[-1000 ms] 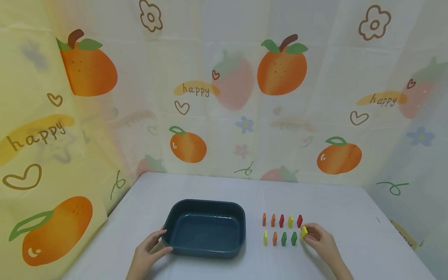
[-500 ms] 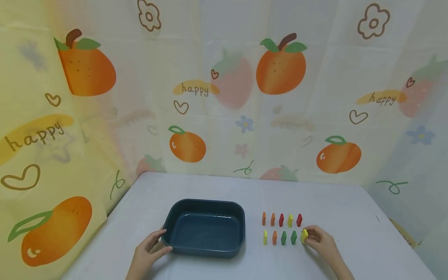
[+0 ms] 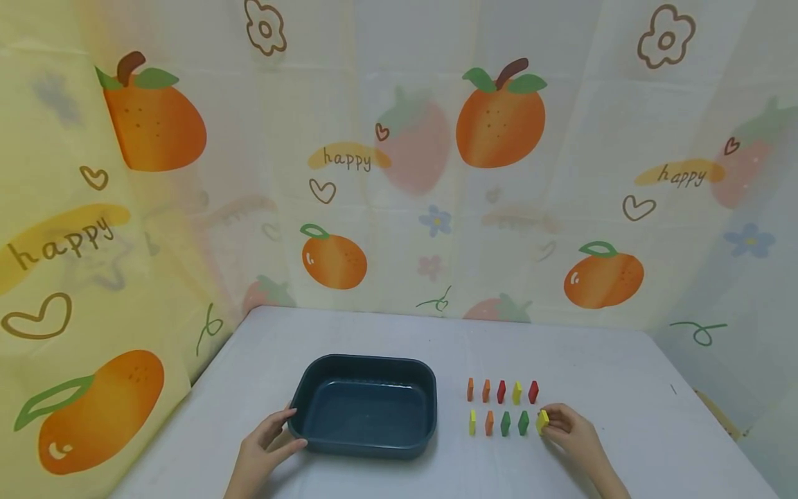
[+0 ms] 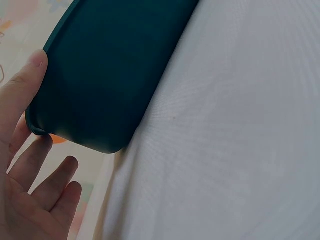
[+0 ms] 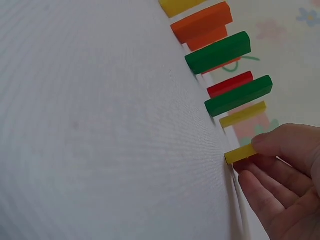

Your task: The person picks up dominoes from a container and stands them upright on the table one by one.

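A small yellow wooden block [image 3: 543, 420] stands upright near the tabletop's front edge; a dark teal plastic tray [image 3: 349, 445] sits left of centre.

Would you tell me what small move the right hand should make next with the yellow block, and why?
Probably let go gently. The right hand pinches the yellow block, which seems to stand on the table at the near row's right end, beside a green block, completing a row of five like the far one.

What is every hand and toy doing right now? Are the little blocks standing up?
Left hand: open, fingers touching the tub's corner.
Right hand: pinching the yellow block.
Yellow block: upright on the table, at the end of the near row.
Other blocks: standing upright in two rows, untouched.
Tub: upright, nothing inside.
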Tool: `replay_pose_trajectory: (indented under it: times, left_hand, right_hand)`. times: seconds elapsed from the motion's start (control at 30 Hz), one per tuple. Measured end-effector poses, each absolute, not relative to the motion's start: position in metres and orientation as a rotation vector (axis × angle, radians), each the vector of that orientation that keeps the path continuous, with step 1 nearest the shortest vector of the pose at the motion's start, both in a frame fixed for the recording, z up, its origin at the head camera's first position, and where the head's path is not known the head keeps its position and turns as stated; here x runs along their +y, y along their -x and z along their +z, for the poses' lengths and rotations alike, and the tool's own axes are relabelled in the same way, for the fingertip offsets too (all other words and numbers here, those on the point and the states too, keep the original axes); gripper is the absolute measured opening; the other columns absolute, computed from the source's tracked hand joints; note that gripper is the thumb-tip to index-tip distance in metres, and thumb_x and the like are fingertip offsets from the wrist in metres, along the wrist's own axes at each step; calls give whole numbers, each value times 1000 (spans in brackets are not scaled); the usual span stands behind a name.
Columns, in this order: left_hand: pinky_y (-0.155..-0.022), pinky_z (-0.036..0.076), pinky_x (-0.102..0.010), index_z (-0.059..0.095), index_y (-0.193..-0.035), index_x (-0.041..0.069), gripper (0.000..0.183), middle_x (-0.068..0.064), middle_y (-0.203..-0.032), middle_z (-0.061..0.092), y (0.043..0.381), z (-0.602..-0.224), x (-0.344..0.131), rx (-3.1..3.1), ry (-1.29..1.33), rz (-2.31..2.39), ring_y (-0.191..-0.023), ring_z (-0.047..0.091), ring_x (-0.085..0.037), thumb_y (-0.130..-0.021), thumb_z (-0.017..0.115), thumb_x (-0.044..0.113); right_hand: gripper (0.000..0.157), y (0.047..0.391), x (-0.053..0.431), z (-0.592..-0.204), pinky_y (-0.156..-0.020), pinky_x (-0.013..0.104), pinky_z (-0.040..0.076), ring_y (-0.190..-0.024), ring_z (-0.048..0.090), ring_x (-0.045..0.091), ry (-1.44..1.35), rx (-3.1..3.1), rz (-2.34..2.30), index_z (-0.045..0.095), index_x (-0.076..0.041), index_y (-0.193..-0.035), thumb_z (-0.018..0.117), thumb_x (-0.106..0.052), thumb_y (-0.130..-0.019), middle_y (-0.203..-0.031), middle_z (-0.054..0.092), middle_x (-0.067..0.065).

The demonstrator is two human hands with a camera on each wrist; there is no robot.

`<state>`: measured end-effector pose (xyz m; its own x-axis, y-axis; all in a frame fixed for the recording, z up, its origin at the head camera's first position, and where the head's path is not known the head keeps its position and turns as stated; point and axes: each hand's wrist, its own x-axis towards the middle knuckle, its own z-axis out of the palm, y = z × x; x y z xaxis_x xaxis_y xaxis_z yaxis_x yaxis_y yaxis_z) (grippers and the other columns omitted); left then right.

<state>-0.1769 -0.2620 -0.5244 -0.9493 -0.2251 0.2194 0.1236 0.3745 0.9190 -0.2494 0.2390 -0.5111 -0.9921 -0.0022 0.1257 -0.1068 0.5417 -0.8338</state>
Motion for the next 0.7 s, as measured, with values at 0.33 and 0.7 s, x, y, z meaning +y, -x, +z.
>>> replay_pose_trajectory:
  times: [0.33, 0.7]
  left_hand:
    - [-87, 40, -15, 59, -114, 11, 52, -4, -126, 50, 180, -526, -263, -2355, -73, -1582, -107, 43, 3, -67, 78, 22]
    - [-87, 42, -18, 59, -114, 11, 52, -3, -126, 50, 181, -526, -263, -2348, -67, -1583, -107, 43, 3, -67, 79, 21]
  right_hand:
    - [28, 248, 241, -513, -74, 27, 52, -90, 59, 28, -86, -2658, 1468, 56, 8, -103, 64, 9, -75, -98, 61, 19]
    - [41, 247, 241, -512, -78, 34, 51, -99, 54, 34, -27, -2721, 1580, 48, 11, -113, 66, 2, -77, -107, 55, 22]
